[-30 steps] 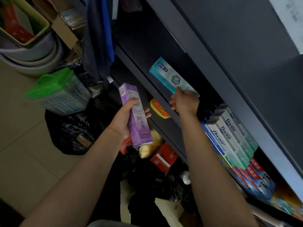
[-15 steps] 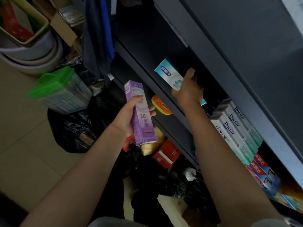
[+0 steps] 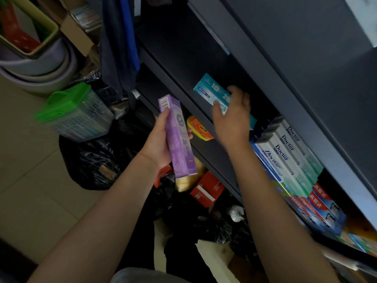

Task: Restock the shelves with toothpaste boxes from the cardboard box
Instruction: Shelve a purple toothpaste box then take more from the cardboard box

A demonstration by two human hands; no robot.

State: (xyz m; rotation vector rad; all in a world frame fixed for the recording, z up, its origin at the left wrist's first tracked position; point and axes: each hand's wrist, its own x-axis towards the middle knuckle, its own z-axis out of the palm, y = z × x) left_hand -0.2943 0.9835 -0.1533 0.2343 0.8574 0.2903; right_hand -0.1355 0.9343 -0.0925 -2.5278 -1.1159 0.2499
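Purple toothpaste box (image 3: 177,137) in the left hand (image 3: 158,146): long, thin carton, likely light and stiff but easy to dent at the corners, smooth printed card so a bit slippery. Best held around the long sides near the middle, which is roughly where it is held now; fingers and thumb curl round it, box upright, tilted slightly, in front of the shelf (image 3: 206,117) edge, not on it yet. Purple with a shield graphic, barcode panel on the top end, one end flap facing near.

Teal toothpaste box (image 3: 212,92) lies on the dark shelf, long side out, white and blue print with large digits. Right hand (image 3: 232,117) is over its right part, fingers loosely spread and blurred; cannot tell if they touch or grip it.

Right of it on the same shelf, a row of white boxes (image 3: 289,154) marked Doctor, then red and blue boxes (image 3: 320,209) nearer. Cardboard box not clearly made out; black bags (image 3: 95,160) on the floor below.
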